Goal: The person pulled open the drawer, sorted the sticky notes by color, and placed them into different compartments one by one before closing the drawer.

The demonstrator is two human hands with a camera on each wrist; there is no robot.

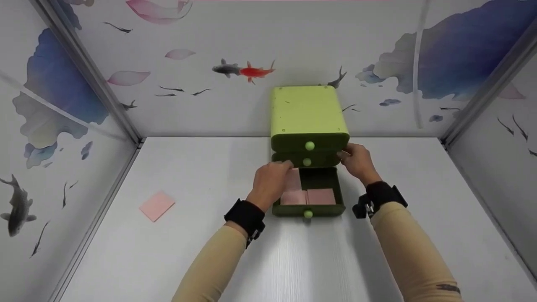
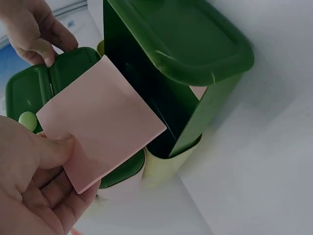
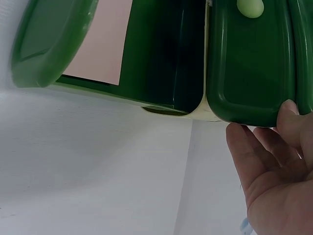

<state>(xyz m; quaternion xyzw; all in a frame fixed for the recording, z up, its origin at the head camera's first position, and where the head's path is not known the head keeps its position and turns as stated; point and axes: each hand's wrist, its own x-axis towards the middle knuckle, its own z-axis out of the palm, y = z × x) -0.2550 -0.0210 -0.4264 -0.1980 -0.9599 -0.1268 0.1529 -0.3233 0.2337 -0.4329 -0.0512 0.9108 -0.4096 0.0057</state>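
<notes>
My left hand (image 1: 270, 182) pinches a pink paper square (image 2: 100, 122) between thumb and fingers, tilted over the pulled-out bottom drawer (image 1: 308, 210) of a small green cabinet (image 1: 308, 111). Two more pink squares (image 1: 321, 196) lie side by side at the front of that drawer. At the cabinet's right side, my right hand (image 1: 357, 161) grips the edge of the middle drawer (image 3: 254, 63), thumb on its front and fingers along its side. Both upper drawers are closed, each with a round light-green knob (image 1: 309, 146).
Another pink paper square (image 1: 157, 206) lies on the white table (image 1: 201, 251), left of the cabinet. Behind the cabinet stands a white wall (image 1: 209, 113) painted with fish and petals. Panels with metal edges (image 1: 90, 71) enclose the sides.
</notes>
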